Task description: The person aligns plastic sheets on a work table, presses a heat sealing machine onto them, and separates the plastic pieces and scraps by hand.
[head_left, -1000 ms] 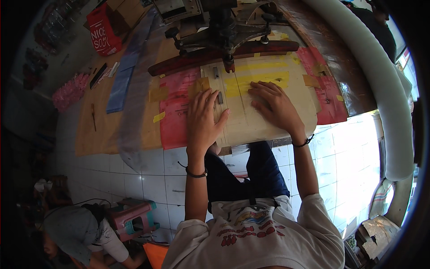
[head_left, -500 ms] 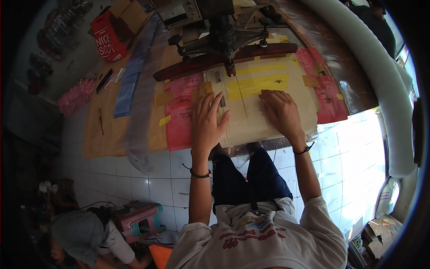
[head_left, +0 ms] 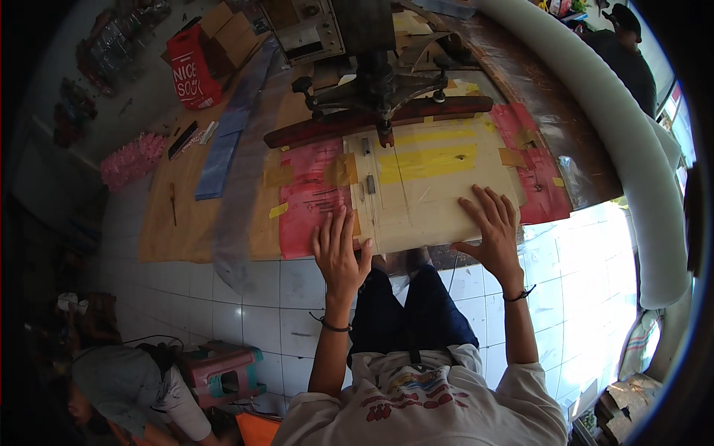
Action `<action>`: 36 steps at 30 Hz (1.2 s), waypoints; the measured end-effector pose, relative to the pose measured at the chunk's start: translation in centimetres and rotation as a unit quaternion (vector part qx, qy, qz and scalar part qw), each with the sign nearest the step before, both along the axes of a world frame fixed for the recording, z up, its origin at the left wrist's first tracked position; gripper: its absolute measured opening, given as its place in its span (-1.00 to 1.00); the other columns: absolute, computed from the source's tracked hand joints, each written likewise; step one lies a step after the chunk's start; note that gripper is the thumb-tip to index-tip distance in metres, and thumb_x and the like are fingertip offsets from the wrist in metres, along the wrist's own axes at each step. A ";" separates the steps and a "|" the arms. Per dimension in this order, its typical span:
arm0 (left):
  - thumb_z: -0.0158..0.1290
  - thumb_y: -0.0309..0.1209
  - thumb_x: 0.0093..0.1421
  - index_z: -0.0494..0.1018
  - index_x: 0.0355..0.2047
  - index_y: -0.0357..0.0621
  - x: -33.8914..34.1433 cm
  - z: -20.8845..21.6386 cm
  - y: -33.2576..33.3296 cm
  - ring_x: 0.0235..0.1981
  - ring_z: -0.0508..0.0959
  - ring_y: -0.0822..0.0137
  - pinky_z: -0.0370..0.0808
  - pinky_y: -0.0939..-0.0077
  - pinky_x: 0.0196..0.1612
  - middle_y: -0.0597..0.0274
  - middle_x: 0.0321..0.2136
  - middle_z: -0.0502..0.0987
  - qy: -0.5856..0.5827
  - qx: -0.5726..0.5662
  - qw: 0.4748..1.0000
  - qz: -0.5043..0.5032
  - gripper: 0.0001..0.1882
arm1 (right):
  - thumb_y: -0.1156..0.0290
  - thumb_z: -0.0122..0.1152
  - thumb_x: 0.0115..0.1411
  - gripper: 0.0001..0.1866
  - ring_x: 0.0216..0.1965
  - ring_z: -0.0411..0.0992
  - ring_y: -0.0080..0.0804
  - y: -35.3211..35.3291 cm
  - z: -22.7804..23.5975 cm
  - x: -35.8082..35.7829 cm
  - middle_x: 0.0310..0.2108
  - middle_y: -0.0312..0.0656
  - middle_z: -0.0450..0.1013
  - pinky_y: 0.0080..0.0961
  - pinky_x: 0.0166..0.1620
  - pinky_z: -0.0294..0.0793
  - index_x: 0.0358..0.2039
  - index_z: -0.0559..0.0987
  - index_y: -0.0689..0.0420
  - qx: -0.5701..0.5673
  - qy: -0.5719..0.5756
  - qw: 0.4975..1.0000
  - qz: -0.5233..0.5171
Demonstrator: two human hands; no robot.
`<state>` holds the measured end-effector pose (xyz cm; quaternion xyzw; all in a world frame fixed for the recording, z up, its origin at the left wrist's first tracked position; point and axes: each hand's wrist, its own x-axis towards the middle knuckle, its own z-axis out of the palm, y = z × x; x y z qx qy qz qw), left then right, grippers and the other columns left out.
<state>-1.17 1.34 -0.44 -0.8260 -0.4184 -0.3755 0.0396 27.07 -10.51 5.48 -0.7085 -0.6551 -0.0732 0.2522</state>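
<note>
My left hand (head_left: 341, 253) lies with fingers stretched out over the near edge of the red sheet (head_left: 309, 201), beside the pale board. My right hand (head_left: 492, 229) is spread, its fingertips at the near right part of the pale board (head_left: 439, 208). Neither hand holds anything. Yellow tape strips (head_left: 424, 163) cross the board, and a small grey metal block (head_left: 370, 184) sits along its left side. Above the board's far edge hangs a press head with a long dark red bar (head_left: 439, 109).
A screwdriver (head_left: 172, 204), blue plastic strips (head_left: 219, 160) and a pink bundle (head_left: 132, 162) lie to the left. A thick white roll (head_left: 595, 97) curves along the right. One person (head_left: 134, 386) crouches at lower left beside a stool (head_left: 227, 375); another (head_left: 628, 63) is at far right.
Both my hands have drawn back toward me, to the near edge of the board. The right hand's fingers have spread from a bent pose. The metal block shows more fully.
</note>
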 end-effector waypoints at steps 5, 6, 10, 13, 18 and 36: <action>0.18 0.01 0.22 0.40 0.22 -0.11 -1.0 -1.7 -0.3 0.32 0.31 0.00 0.11 -0.05 0.35 0.12 0.32 0.36 -0.009 0.029 0.999 -0.018 -0.33 | 0.28 0.61 -0.23 -0.14 0.37 0.20 -0.13 0.5 -1.2 0.0 0.32 -0.18 0.31 -0.04 0.42 0.06 0.19 0.51 -0.14 0.032 -0.010 0.999 -0.014; 0.22 0.06 0.19 0.40 0.22 -0.10 -1.0 -1.7 -0.2 0.32 0.31 0.00 0.11 -0.05 0.34 0.13 0.32 0.35 -0.010 0.034 0.999 -0.028 -0.29 | 0.29 0.61 -0.22 -0.16 0.36 0.20 -0.14 0.5 -1.3 0.0 0.31 -0.19 0.32 -0.04 0.41 0.06 0.17 0.51 -0.14 0.038 -0.011 0.999 -0.022; 0.30 0.08 0.11 0.41 0.20 -0.09 -1.3 -1.9 0.0 0.31 0.31 0.02 0.13 -0.04 0.33 0.15 0.32 0.36 0.000 0.049 0.999 -0.023 -0.23 | 0.31 0.60 -0.20 -0.20 0.36 0.21 -0.16 0.7 -1.4 -0.3 0.29 -0.21 0.33 -0.06 0.41 0.07 0.15 0.53 -0.14 0.051 -0.010 0.998 -0.032; 0.35 0.01 0.08 0.41 0.20 -0.09 -1.3 -2.4 0.2 0.31 0.32 0.04 0.14 -0.03 0.33 0.15 0.31 0.37 0.013 0.070 0.997 -0.012 -0.24 | 0.34 0.59 -0.20 -0.22 0.35 0.22 -0.17 0.7 -1.7 -0.4 0.29 -0.21 0.34 -0.07 0.41 0.07 0.14 0.53 -0.15 0.050 -0.008 0.998 -0.040; 0.39 -0.09 0.04 0.39 0.21 -0.10 -1.2 -2.1 0.1 0.30 0.34 0.06 0.19 0.01 0.31 0.15 0.31 0.37 0.006 0.062 0.998 -0.014 -0.22 | 0.37 0.59 -0.20 -0.22 0.35 0.23 -0.17 0.6 -1.9 -0.4 0.28 -0.21 0.35 -0.08 0.41 0.07 0.13 0.54 -0.15 0.061 -0.001 0.997 -0.043; 0.44 -0.33 -0.06 0.36 0.23 -0.10 -1.1 -1.8 -0.3 0.30 0.34 0.05 0.20 -0.01 0.32 0.14 0.30 0.36 -0.009 0.030 0.999 0.008 -0.18 | 0.40 0.57 -0.19 -0.22 0.35 0.23 -0.19 0.6 -1.8 -0.4 0.29 -0.22 0.35 -0.10 0.41 0.07 0.14 0.54 -0.15 0.062 0.007 0.997 -0.040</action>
